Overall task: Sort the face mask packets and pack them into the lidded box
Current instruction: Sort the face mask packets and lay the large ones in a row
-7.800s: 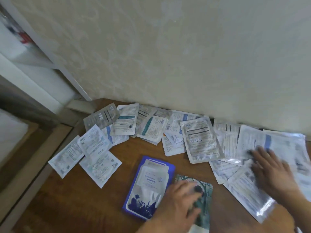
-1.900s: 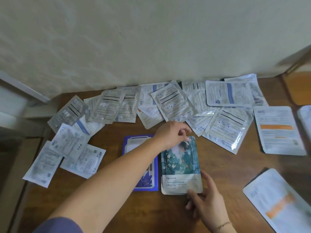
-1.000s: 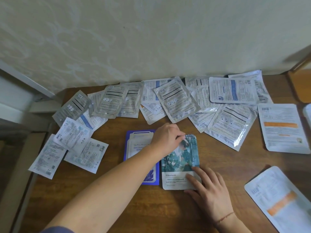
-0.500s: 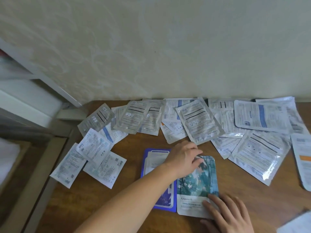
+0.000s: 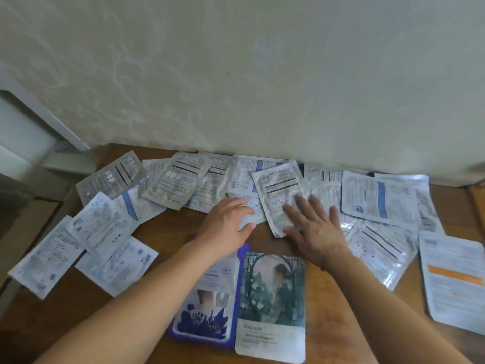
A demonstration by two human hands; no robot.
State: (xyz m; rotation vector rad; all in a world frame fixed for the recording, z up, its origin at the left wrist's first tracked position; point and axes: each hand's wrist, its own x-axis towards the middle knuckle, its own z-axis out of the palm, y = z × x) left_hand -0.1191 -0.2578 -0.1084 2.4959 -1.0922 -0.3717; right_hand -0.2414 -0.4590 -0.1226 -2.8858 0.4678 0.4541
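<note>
Several silvery-white face mask packets lie fanned out along the wall on the wooden table (image 5: 168,237). A blue floral packet (image 5: 207,311) and a green floral packet (image 5: 273,292) lie side by side near the front edge. My right hand (image 5: 312,227) lies flat with fingers spread on a silver packet (image 5: 280,190) in the middle of the row. My left hand (image 5: 228,222) rests, fingers loosely bent, on a white packet (image 5: 246,206) just left of it. No lidded box is in view.
A white packet with an orange stripe (image 5: 451,279) lies at the right edge. More packets (image 5: 86,237) overlap at the left, near the table's left edge. The pale wall (image 5: 262,74) rises right behind the row of packets.
Both hands have left the green floral packet and moved up to the row by the wall. The green packet now lies flat beside the blue one.
</note>
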